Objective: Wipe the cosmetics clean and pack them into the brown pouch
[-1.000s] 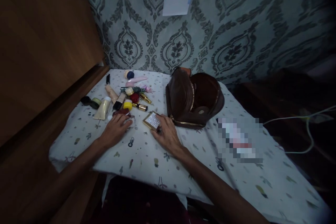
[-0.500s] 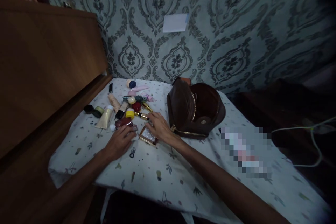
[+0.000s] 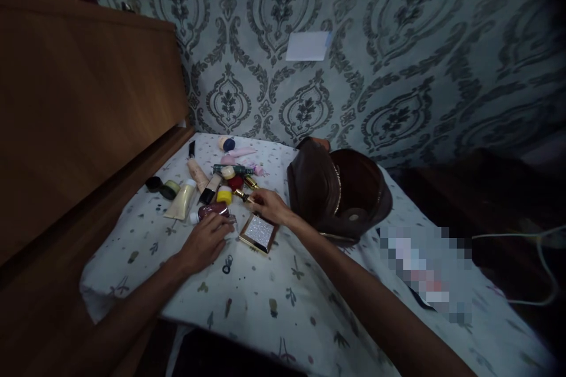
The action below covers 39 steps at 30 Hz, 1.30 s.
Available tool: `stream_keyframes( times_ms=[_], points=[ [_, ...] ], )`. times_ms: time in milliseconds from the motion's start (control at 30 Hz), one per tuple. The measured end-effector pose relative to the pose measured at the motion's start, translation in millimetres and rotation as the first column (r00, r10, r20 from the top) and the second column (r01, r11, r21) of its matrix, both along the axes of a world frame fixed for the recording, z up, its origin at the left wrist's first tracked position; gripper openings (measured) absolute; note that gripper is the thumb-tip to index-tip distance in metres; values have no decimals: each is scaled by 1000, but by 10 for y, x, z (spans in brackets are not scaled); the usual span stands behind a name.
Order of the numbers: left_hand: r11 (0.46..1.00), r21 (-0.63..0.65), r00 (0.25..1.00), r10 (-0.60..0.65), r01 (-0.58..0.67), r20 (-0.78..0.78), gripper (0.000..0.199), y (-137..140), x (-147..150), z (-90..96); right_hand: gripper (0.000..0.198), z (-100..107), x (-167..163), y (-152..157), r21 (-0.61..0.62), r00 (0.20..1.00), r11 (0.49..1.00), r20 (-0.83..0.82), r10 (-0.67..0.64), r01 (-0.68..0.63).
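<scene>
My right hand (image 3: pixel 269 206) pinches one end of a slim gold-and-black cosmetic tube (image 3: pixel 241 194), perhaps a lipstick or lip gloss. Just below that hand lies a square compact (image 3: pixel 259 232) with a glittery silver lid and gold rim. My left hand (image 3: pixel 204 241) rests with its fingers stretched over the near side of a dark red bottle (image 3: pixel 213 210) with a white cap. Beyond the hands are a yellow-lidded jar (image 3: pixel 224 195), a dark red round container (image 3: pixel 236 182), a black-capped bottle (image 3: pixel 210 189) and a cream tube (image 3: pixel 181 201).
An unzipped brown leather bag (image 3: pixel 312 188) stands right of the cosmetics. A black hair tie (image 3: pixel 227 264) lies on the patterned cloth (image 3: pixel 247 312). A wooden cabinet (image 3: pixel 97 112) borders the left, and a papered wall (image 3: pixel 260 70) the back. A blurred-out item (image 3: pixel 424 271) lies right.
My right hand has come off the compact and closed on the gold-and-black tube. The compact now shows fully. My left hand stays at the bottle. The view has shifted slightly.
</scene>
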State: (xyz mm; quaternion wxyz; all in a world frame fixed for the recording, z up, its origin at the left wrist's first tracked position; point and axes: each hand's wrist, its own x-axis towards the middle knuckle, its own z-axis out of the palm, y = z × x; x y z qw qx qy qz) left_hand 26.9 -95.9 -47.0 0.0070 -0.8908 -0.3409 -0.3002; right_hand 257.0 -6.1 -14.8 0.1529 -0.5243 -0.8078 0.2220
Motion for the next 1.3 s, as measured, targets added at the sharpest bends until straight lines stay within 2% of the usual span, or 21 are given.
stream_keyframes(
  times_ms=[100,200,267,433,600,767,867,933,1000,1100,1200,1300],
  points=[
    [1000,3,1000,-11,11,8,29,5,-2,-4,24,-112,-27,53,23,994,999,-103,-36,39],
    [1000,8,1000,-7,7,7,28,11,-6,-4,20,-193,-79,107,51,964,995,-255,-72,87],
    [1000,16,1000,-5,4,4,28,17,-8,-5,17,-215,-105,122,63,953,993,-296,-73,96],
    [999,28,1000,-17,16,18,28,29,-10,-9,11,-161,-137,100,69,979,997,-205,-2,17],
    [999,21,999,-26,26,33,27,36,-21,-15,13,-93,-137,62,67,992,997,-123,-18,26],
    [999,-36,991,-12,17,135,25,52,-56,1,40,-139,6,-328,164,979,978,-175,-102,131],
    [995,-104,966,30,-3,255,23,51,-70,41,58,-188,147,-711,182,978,978,-197,-63,99],
    [988,-152,946,65,-17,316,22,40,-59,88,77,-218,217,-925,176,986,980,-153,-61,88],
    [980,-195,934,101,-35,342,21,25,-24,150,89,-251,249,-1064,163,991,983,-110,-72,89],
    [972,-230,934,121,-44,336,22,25,82,243,81,-323,244,-1143,191,987,975,-135,-90,115],
    [969,-244,950,98,-24,297,24,95,241,299,69,-410,232,-1153,263,967,957,-248,-58,124],
    [964,-265,961,99,-29,258,29,241,418,296,69,-470,241,-1164,295,945,950,-326,-6,108]
  ],
)
